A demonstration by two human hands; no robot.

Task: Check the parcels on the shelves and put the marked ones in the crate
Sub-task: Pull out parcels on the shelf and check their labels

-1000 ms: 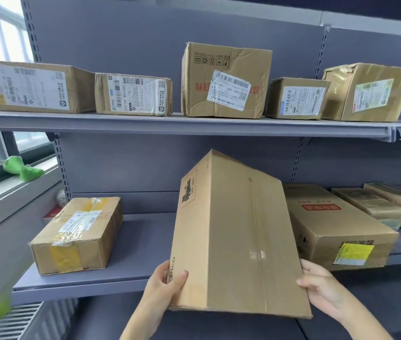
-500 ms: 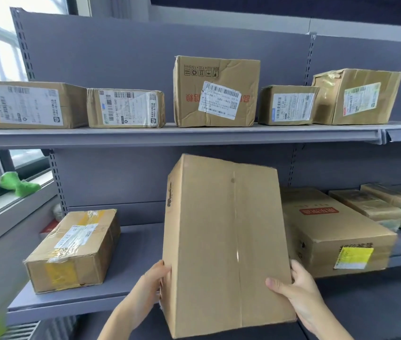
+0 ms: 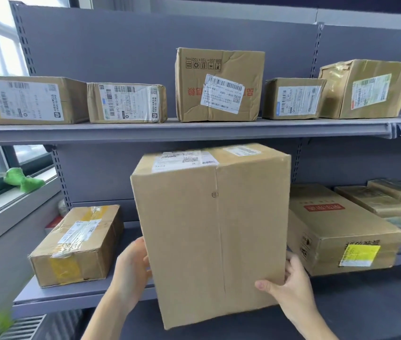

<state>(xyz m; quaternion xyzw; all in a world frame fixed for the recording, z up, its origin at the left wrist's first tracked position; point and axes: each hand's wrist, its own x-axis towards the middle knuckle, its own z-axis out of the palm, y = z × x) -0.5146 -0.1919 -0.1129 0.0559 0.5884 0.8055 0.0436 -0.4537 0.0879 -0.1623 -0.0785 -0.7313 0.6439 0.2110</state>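
Two hands hold the tall box (image 3: 214, 236) upright in front of the lower shelf (image 3: 76, 294). The left hand (image 3: 130, 268) presses its left side with the fingers gone behind the cardboard, and the right hand (image 3: 290, 288) grips its lower right corner, thumb laid across the front face and fingers wrapped around the edge. White labels (image 3: 184, 160) show on the box's top face, too blurred to read, so I cannot tell whether this parcel is marked.

As a judgement, the check is in its early part. No crate is in view, so nothing shows what has already gone into it. Left of the tall box on the lower shelf sits a taped box (image 3: 76, 244); right of it lies a long box (image 3: 336, 231) with a yellow sticker (image 3: 358, 255) on its near end, which may be the mark in question, and further right two wrapped parcels (image 3: 385, 207). Above the tall box, five labelled boxes stand in a row on the upper shelf (image 3: 194, 130), all untouched as far as one can see.

Against half a second ago, the tall box has tipped forward so its labelled top face now shows, where only the plain taped face was seen. It also sits squarer to the camera. The right thumb has slid further across the front, and the left hand has moved higher on the side.
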